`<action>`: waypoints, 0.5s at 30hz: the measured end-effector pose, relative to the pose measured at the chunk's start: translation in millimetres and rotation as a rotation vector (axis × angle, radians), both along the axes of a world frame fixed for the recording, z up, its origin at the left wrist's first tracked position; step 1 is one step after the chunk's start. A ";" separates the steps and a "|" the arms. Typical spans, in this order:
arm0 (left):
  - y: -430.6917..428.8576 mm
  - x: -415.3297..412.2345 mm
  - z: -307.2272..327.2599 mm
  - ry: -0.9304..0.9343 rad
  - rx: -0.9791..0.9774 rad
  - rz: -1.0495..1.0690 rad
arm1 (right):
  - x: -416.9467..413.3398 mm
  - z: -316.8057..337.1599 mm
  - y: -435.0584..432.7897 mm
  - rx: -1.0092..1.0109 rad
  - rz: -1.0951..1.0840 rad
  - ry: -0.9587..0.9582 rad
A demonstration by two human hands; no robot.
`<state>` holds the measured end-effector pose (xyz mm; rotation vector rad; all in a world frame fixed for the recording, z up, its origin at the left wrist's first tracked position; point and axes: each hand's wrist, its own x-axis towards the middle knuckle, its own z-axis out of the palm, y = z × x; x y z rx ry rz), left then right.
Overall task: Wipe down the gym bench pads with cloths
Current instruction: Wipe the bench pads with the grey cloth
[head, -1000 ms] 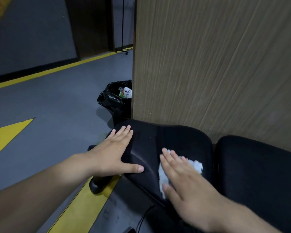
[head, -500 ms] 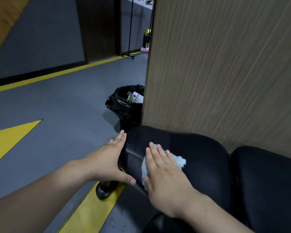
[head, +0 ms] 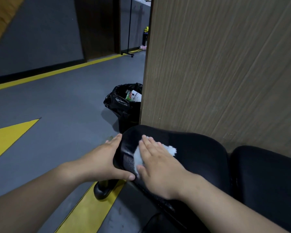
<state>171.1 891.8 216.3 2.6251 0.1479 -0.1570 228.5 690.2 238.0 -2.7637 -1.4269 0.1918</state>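
Observation:
A black bench pad [head: 196, 153] lies in front of me, its rounded left end near a wooden wall. A second black pad [head: 265, 175] adjoins it on the right. My right hand [head: 158, 167] lies flat on a white cloth [head: 170, 149], pressing it onto the left part of the pad; the cloth shows at the fingertips and beside the thumb. My left hand [head: 104, 158] cups the pad's left edge, fingers along the side and thumb under the front rim.
A wooden panel wall [head: 225, 73] rises just behind the pads. A bin with a black bag [head: 121, 105] holding rubbish stands left of the wall corner. The bench's black foot [head: 102, 190] rests on a yellow floor stripe. Grey floor spreads to the left.
My right hand slid the cloth leftward and further up the pad toward its left end. My left hand shifted from the pad's top to its left side edge.

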 end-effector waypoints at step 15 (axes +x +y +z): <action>5.6 -1.6 -1.7 0.061 0.013 -0.016 | -41.7 -26.8 -41.4 0.043 -0.079 -0.205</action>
